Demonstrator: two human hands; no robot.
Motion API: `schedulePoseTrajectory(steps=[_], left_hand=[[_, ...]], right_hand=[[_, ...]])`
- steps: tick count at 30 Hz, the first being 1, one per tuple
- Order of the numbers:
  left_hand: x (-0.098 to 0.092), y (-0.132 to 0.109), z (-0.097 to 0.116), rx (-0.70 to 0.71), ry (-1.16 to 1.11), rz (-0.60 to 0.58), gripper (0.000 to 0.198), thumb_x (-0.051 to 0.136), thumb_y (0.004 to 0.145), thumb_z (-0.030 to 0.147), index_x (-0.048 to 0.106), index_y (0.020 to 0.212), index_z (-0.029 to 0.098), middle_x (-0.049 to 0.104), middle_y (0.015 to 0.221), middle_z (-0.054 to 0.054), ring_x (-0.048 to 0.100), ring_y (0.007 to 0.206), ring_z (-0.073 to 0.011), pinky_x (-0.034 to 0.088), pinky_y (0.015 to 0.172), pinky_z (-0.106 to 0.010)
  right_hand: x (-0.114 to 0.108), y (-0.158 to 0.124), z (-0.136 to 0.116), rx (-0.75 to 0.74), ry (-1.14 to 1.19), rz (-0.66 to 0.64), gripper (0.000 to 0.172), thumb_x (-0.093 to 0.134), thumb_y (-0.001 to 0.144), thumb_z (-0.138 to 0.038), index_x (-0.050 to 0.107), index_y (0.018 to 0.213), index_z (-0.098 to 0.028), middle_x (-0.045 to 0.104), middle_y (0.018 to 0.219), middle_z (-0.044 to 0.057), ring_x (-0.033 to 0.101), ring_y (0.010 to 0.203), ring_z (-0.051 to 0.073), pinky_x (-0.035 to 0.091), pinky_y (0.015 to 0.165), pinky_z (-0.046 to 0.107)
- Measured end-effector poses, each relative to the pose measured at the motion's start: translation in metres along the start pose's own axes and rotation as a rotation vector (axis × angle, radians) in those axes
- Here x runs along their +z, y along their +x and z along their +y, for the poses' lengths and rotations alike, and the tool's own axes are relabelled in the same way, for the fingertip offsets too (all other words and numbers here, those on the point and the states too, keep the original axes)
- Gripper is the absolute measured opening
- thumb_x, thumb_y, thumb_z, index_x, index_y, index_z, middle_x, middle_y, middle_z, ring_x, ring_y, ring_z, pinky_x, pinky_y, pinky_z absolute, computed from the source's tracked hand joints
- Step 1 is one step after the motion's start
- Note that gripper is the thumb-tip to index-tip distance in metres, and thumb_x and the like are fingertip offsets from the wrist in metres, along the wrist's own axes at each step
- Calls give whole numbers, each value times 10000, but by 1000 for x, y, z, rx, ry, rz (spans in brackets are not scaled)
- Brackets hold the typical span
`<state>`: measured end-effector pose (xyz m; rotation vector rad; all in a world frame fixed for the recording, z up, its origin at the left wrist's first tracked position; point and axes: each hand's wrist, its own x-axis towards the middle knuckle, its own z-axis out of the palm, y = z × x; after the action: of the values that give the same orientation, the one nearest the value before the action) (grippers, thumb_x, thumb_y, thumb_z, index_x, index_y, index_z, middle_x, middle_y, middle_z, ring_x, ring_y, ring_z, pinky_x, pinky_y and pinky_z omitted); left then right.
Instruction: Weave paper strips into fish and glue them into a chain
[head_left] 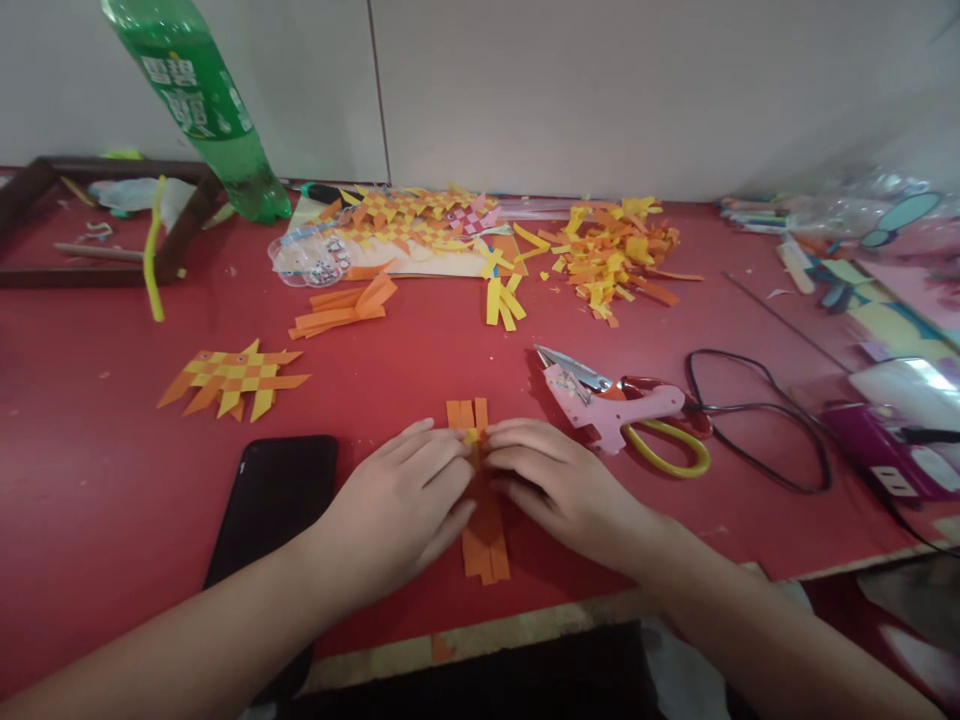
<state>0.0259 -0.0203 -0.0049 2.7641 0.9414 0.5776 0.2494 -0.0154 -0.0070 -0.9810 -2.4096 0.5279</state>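
Observation:
Several orange paper strips [486,540] lie side by side on the red tabletop, pointing away from me. Across their upper part runs a bit of yellow paper strip [472,436], mostly covered by my fingers. From the left, my left hand [412,490] holds the strips with its fingers bent together at their edge. Opposite it, my right hand [559,485] pinches the same place, its fingertips close to the left ones. A finished-looking woven orange and yellow paper fish [236,378] lies to the left. Loose orange strips [345,305] and yellow strips [504,300] rest farther back.
Scissors [667,447] lie under a pink glue gun [619,405] at the right, with a black cord [750,355]. A black phone [281,500] sits by my left forearm. Behind are paper scraps [622,250], a green bottle [217,120] and a brown frame [82,277].

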Motion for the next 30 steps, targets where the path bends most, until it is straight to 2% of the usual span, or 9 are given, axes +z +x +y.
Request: schedulePoseTrajectory(steps=[4,9,14,20,26,30], left_hand=[[0,0,2,9,40,15,208,498,947,225,651,1025,109,724,1037,-119,668,1071,-285,530,1004,-496],[1,1,4,34,100,95,217,504,943,196,661,1041,84,736,1028,-119,691,1012,-274,569,950,-462],[1,0,4,49,108,96,209,526,928,187,682,1006,71,739,1020,-135,712,944,-284,613,851,-434],[0,-1,6,72,138,109,209,534,932,192,694,988,68,744,1000,-133,718,944,-285,610,862,-442],[0,-1,5,76,144,96,237,527,946,205,679,1055,60,742,1019,-135,713,962,-280,599,889,-444],[1,0,5,64,125,83,246,528,942,206,666,1083,59,730,1034,-134,700,958,-282,591,894,-450]], right_hand=[[0,-1,0,18,-26,1,271,537,920,-142,680,1147,-177,692,1152,107,632,1133,226,557,995,419],[-1,0,1,-26,-63,12,270,515,936,-138,693,1139,-149,702,1152,114,638,1126,220,562,990,411],[-2,0,1,-33,-100,8,279,517,936,-153,695,1150,-170,709,1174,97,632,1156,229,559,999,431],[-1,-1,1,-30,-111,54,244,545,932,-152,719,1103,-148,732,1154,85,636,1160,236,558,1005,429],[1,-1,1,-20,-108,84,242,537,943,-156,731,1078,-209,748,1127,47,656,1131,219,580,967,419],[1,-1,1,-22,-112,83,234,549,929,-151,728,1073,-191,746,1130,56,654,1129,222,572,975,430]])
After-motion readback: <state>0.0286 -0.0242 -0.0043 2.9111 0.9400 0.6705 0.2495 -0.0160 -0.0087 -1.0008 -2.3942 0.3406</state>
